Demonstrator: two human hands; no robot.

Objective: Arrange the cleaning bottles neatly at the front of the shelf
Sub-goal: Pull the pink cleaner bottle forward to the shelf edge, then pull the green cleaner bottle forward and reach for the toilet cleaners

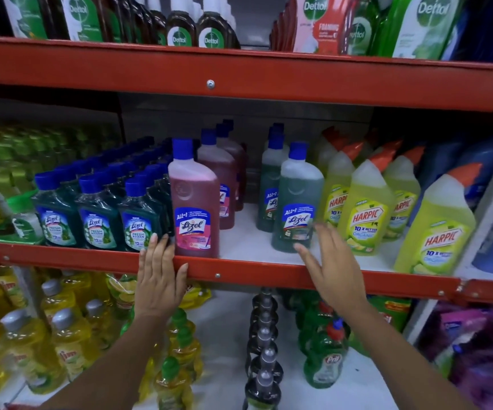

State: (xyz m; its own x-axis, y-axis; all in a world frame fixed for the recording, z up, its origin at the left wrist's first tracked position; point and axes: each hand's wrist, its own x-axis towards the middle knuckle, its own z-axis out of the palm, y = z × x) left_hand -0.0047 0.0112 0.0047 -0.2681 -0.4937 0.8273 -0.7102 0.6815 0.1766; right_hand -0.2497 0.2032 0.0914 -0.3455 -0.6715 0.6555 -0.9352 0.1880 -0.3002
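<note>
Middle shelf [239, 272]: pink Lizol bottle [194, 202] at front edge, green Lizol bottle [297, 202] slightly back (rows behind both unpulled); left hand [158, 279] flat on rail, right hand [332, 269] spread, empty.

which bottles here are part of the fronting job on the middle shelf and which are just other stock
Part of the job:
pink Lizol bottle
green Lizol bottle
left hand
right hand
middle shelf edge

Just other stock:
Harpic bottles
Dettol bottles on the shelf above
yellow bottles on the shelf below
</note>
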